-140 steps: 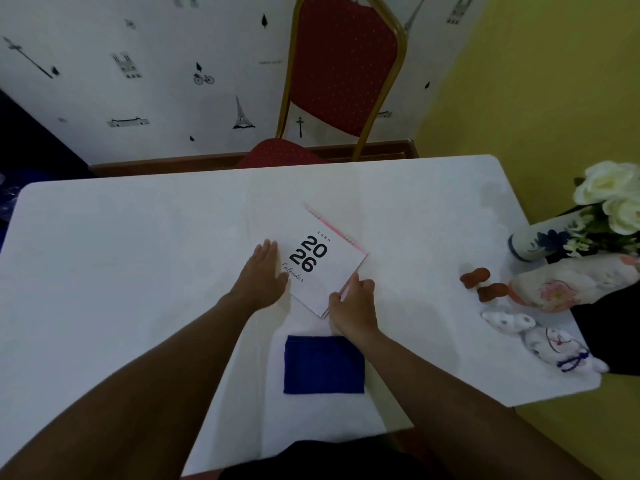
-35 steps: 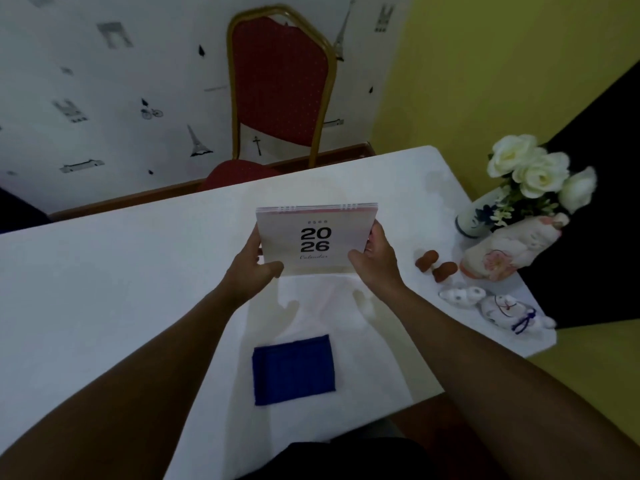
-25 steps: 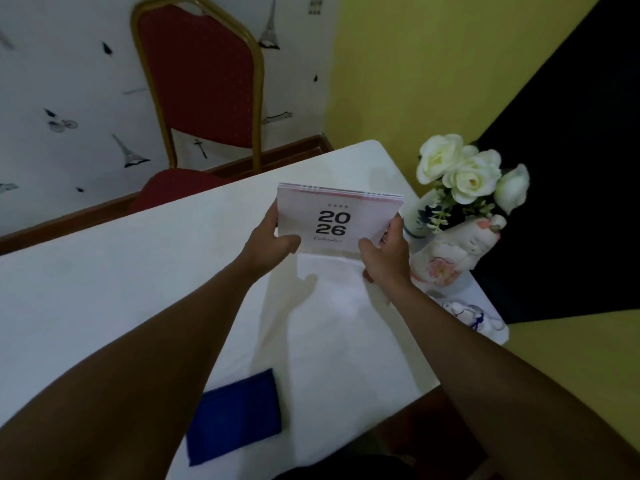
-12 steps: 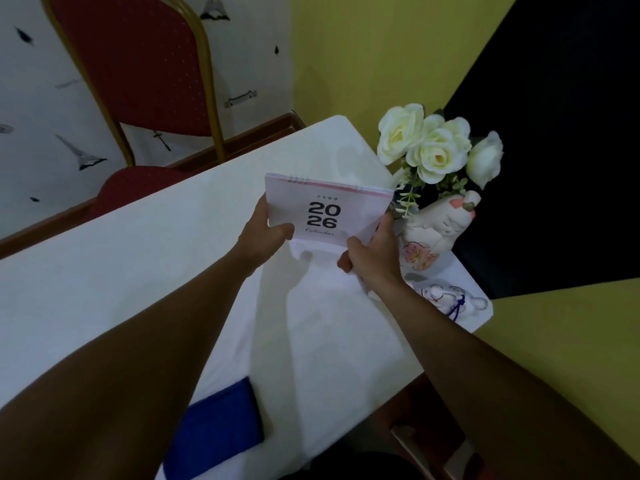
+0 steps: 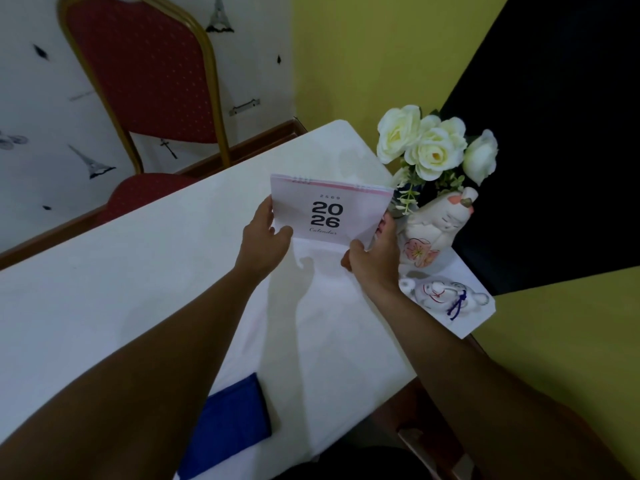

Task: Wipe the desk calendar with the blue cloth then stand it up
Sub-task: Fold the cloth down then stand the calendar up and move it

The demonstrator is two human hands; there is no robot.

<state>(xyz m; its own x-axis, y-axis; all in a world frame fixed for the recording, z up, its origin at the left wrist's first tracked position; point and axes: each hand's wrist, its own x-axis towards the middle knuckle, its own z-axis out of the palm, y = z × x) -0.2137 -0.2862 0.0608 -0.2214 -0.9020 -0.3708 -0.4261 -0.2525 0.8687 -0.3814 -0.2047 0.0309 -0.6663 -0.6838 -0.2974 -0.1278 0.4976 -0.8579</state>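
Note:
The white desk calendar (image 5: 329, 211), printed "2026" with a pink top band and spiral binding, is held upright above the white table (image 5: 138, 271). My left hand (image 5: 265, 239) grips its left edge and my right hand (image 5: 375, 252) grips its lower right corner. Its bottom edge looks just above the tabletop; I cannot tell if it touches. The folded blue cloth (image 5: 232, 420) lies flat near the table's front edge, partly hidden under my left forearm.
White roses in a vase (image 5: 433, 147) and a ceramic figurine (image 5: 434, 226) stand right of the calendar, close to my right hand. A small ceramic animal (image 5: 446, 296) lies at the table's right corner. A red chair (image 5: 145, 84) stands behind the table.
The calendar was lifted from lying flat and carried upright toward the table's right end near the flowers. In the last half second it barely moved. The cloth stayed put.

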